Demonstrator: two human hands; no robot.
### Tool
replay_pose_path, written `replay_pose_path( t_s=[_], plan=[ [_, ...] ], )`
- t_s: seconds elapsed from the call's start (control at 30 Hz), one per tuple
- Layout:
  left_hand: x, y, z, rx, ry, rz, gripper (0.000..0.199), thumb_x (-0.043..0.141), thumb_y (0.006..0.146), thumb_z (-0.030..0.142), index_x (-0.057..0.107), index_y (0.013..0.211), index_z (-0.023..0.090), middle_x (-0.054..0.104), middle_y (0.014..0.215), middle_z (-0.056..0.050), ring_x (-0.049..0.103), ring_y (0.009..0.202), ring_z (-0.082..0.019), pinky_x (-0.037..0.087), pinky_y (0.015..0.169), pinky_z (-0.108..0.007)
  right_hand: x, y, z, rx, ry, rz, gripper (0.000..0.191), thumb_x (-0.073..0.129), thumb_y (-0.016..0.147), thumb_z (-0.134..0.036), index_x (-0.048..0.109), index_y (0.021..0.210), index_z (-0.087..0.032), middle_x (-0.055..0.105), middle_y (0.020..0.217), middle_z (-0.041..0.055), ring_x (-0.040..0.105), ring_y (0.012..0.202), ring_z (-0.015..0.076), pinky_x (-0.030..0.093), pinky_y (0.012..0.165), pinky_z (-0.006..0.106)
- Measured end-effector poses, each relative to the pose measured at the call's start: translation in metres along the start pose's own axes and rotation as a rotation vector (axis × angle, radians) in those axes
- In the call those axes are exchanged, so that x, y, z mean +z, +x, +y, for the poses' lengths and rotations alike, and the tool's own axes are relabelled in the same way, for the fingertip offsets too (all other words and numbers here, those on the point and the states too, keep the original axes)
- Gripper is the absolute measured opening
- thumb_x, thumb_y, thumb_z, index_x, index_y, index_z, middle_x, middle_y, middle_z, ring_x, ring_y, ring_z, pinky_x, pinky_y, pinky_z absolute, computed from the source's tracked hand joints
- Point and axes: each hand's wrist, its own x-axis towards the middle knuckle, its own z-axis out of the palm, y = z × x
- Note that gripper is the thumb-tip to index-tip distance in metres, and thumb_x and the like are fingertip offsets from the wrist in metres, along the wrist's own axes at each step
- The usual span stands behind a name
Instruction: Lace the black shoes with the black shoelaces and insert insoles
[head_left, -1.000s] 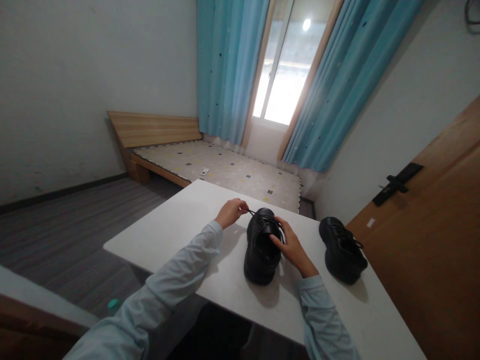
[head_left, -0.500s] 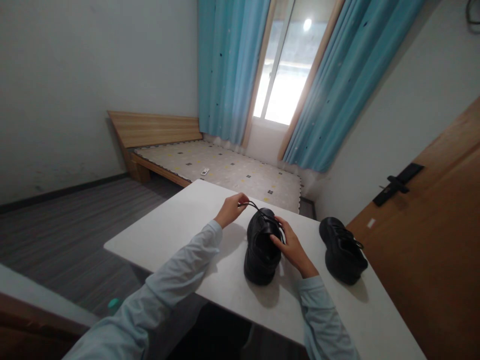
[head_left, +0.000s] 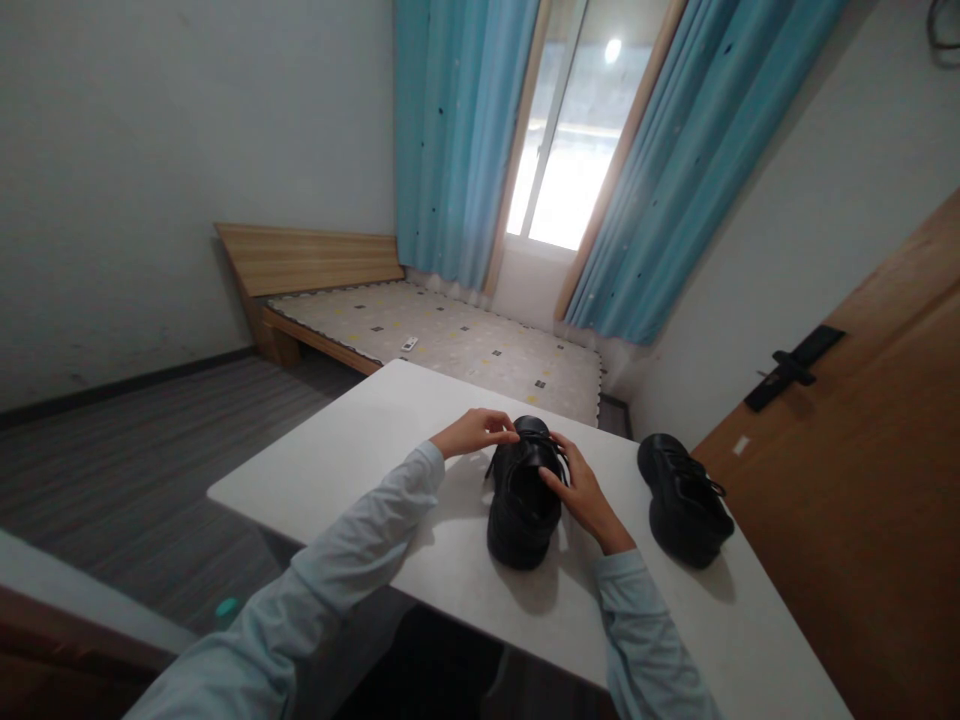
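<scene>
The table (head_left: 337,440) is free at far left, with 2 obstacles: middle shoe (head_left: 517,540) and right shoe (head_left: 694,525).

From the wearer's head, the single wide view looks forward and down over the sleeved forearms (head_left: 360,535), near above the white surface (head_left: 345,440) and its black lace-up shoes (head_left: 517,535), facing the bed (head_left: 465,345) and window (head_left: 577,150), the door (head_left: 862,470) at right.
</scene>
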Motion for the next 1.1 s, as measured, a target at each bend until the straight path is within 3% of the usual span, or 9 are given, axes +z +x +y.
replay_pose_path(
  t_s=[0.13, 0.33, 0.67, 0.8, 0.97, 1.1],
  plan=[
    [0.002, 0.002, -0.001, 0.002, 0.0, -0.049, 0.051, 0.044, 0.085, 0.054, 0.069, 0.072, 0.011, 0.065, 0.067, -0.003, 0.055, 0.066, -0.011, 0.04, 0.065, -0.021, -0.001, 0.001, -0.005, 0.035, 0.056, 0.029, 0.047, 0.05, 0.086, -0.045, 0.046, 0.126, -0.021, 0.052, 0.128, 0.0096, 0.048, 0.119, 0.0231, 0.036, 0.103, 0.042],
    [0.005, 0.002, -0.009, -0.019, -0.067, -0.16, 0.037, 0.062, 0.074, 0.048, 0.068, 0.08, 0.012, 0.065, 0.071, -0.002, 0.055, 0.068, -0.011, 0.04, 0.065, -0.021, -0.005, 0.002, -0.014, 0.062, 0.099, 0.1, 0.041, 0.043, 0.089, -0.047, 0.053, 0.119, -0.022, 0.057, 0.122, 0.009, 0.054, 0.11, 0.0233, 0.042, 0.095, 0.042],
    [0.006, 0.0, 0.005, 0.071, -0.367, -0.121, 0.04, 0.067, 0.07, 0.047, 0.066, 0.087, 0.011, 0.063, 0.079, -0.004, 0.053, 0.073, -0.012, 0.041, 0.068, -0.024, -0.005, 0.001, -0.015, -0.104, 0.023, 0.107, 0.039, 0.048, 0.088, -0.033, 0.052, 0.127, -0.027, 0.052, 0.129, 0.0061, 0.044, 0.123, 0.0222, 0.031, 0.106, 0.044],
    [0.006, -0.001, 0.01, 0.125, -0.337, -0.073, 0.039, 0.068, 0.07, 0.047, 0.069, 0.087, 0.012, 0.059, 0.077, -0.004, 0.05, 0.069, -0.011, 0.038, 0.062, -0.022, -0.004, 0.001, -0.022, -0.137, -0.002, 0.097, 0.038, 0.05, 0.087, -0.03, 0.055, 0.125, -0.031, 0.052, 0.131, 0.0047, 0.044, 0.124, 0.0227, 0.032, 0.106, 0.045],
    [0.006, 0.0, 0.014, 0.22, -0.218, -0.079, 0.031, 0.069, 0.072, 0.044, 0.073, 0.083, 0.015, 0.055, 0.073, -0.002, 0.048, 0.069, -0.01, 0.036, 0.061, -0.021, -0.001, 0.0, -0.033, -0.175, -0.02, 0.184, 0.016, 0.059, 0.082, -0.028, 0.069, 0.095, -0.027, 0.06, 0.115, 0.006, 0.051, 0.112, 0.0235, 0.039, 0.098, 0.045],
    [0.008, 0.0, 0.015, 0.191, -0.231, -0.067, 0.032, 0.067, 0.073, 0.044, 0.071, 0.081, 0.013, 0.058, 0.075, -0.004, 0.051, 0.072, -0.012, 0.038, 0.062, -0.021, -0.001, 0.0, -0.038, -0.153, 0.018, 0.274, 0.004, 0.065, 0.078, -0.027, 0.066, 0.079, -0.024, 0.064, 0.101, 0.0054, 0.056, 0.1, 0.0225, 0.043, 0.091, 0.043]
  ],
)
